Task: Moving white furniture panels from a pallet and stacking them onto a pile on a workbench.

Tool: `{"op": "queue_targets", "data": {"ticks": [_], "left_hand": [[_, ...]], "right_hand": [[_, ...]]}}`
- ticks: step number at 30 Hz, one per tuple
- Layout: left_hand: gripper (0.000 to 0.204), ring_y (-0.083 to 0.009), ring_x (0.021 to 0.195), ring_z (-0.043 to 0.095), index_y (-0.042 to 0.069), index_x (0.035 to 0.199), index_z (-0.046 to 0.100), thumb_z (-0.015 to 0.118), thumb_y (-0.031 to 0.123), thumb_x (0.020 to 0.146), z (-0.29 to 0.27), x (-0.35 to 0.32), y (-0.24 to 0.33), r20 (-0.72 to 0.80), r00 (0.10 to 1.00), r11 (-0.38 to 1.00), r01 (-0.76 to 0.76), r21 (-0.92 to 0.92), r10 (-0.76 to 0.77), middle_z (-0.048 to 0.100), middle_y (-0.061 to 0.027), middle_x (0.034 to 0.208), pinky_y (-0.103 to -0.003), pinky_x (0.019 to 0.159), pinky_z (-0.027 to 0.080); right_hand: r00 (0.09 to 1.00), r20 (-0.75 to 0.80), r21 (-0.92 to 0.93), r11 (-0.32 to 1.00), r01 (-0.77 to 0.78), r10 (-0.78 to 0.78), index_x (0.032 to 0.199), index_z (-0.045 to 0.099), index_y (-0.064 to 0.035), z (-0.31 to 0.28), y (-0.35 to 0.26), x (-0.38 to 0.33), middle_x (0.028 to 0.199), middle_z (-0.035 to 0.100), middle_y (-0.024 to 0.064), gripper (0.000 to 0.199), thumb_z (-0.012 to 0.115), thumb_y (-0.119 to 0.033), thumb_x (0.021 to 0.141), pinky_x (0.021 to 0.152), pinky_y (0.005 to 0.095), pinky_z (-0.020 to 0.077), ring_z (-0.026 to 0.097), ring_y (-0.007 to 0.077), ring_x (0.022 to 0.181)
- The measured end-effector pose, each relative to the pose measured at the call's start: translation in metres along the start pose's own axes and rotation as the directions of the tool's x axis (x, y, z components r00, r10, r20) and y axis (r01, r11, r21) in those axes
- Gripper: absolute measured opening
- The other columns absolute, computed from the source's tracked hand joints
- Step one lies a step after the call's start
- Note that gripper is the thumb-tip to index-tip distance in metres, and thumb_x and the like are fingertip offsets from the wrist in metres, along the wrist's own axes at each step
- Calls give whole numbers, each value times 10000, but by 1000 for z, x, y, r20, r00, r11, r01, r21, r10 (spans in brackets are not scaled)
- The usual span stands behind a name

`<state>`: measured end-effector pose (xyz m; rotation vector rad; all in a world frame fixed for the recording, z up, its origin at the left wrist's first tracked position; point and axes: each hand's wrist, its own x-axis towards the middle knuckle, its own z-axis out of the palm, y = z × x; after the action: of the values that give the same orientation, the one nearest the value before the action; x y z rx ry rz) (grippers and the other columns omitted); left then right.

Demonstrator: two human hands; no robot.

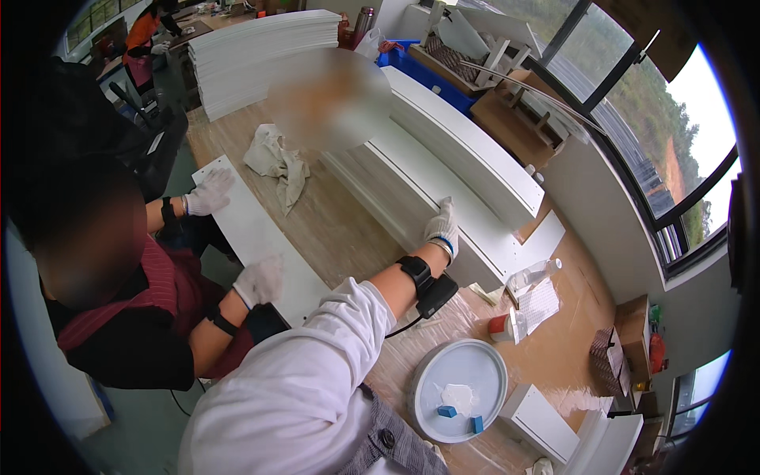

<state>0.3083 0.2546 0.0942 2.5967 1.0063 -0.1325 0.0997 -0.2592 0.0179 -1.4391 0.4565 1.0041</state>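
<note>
My left arm, in a white sleeve with a black wrist device (427, 289), reaches forward across the bench. My left hand (442, 228), in a white knit glove, rests on the near edge of a long white panel assembly (412, 178), its visible fingers stretched out along the surface. The undersides of the fingers are hidden. My right hand cannot be made out. On my left, a co-worker's two gloved hands (210, 192) lie on a narrow white board (245, 218). A crumpled pale cloth (277, 162) lies between that board and the assembly.
A round pale tub lid (459, 364) bears white paste and two blue blocks. Beside it stand a red-and-white cup (503, 326) and a clear bottle lying down (534, 273). Stacked white boards (261, 59) are at the back; windows line the right. A blurred patch hides part of the bench.
</note>
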Motion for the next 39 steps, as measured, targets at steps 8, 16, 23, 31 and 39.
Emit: {"op": "queue_targets", "data": {"ticks": [8, 16, 23, 31, 39], "left_hand": [[507, -274, 1316, 509, 187, 1366, 605, 616, 454, 935, 15, 40, -5, 193, 945, 350, -280, 894, 264, 573, -10, 1416, -620, 1034, 359], [574, -355, 1344, 466, 82, 1408, 545, 445, 475, 1002, 39, -32, 17, 263, 938, 234, -315, 920, 228, 574, -95, 1415, -648, 1112, 261], [917, -375, 1359, 442, -31, 1445, 409, 471, 699, 894, 46, -200, 11, -10, 937, 647, 234, -725, -350, 444, -242, 1476, -478, 1118, 321], [705, -351, 1002, 587, 0, 1343, 461, 502, 568, 927, 121, -403, -27, -58, 827, 303, 139, -943, -559, 583, -223, 1101, -458, 850, 467], [853, -400, 1167, 531, 74, 1426, 371, 531, 708, 878, 171, -582, -102, 339, 522, -285, 183, -941, -783, 542, -215, 1302, -622, 1010, 352]], "right_hand": [[1000, 8, -11, 1000, -1, 1, 1359, 529, 0, -23, 10, 6, 1291, 591, 138, 405, 524, -245, 1037, 1054, 362, 426, 553, 234, 1183], [992, 119, -53, 998, 41, -34, 1378, 513, 16, -94, 49, 37, 1330, 580, 153, 419, 509, -237, 1044, 1078, 363, 414, 545, 241, 1218], [965, 257, -121, 992, -20, 51, 1406, 486, 15, -156, 19, 22, 1372, 563, 162, 473, 514, -284, 1042, 1095, 389, 404, 529, 268, 1258], [834, 494, -211, 964, -160, 247, 1380, 502, -102, -200, 5, -7, 1213, 581, 76, 447, 567, -359, 1021, 1002, 393, 439, 524, 196, 1129], [682, 631, -208, 928, -310, 369, 931, 549, -138, -187, 21, -29, 850, 509, -2, 162, 583, -278, 1005, 776, 307, 443, 506, 159, 849]]}}
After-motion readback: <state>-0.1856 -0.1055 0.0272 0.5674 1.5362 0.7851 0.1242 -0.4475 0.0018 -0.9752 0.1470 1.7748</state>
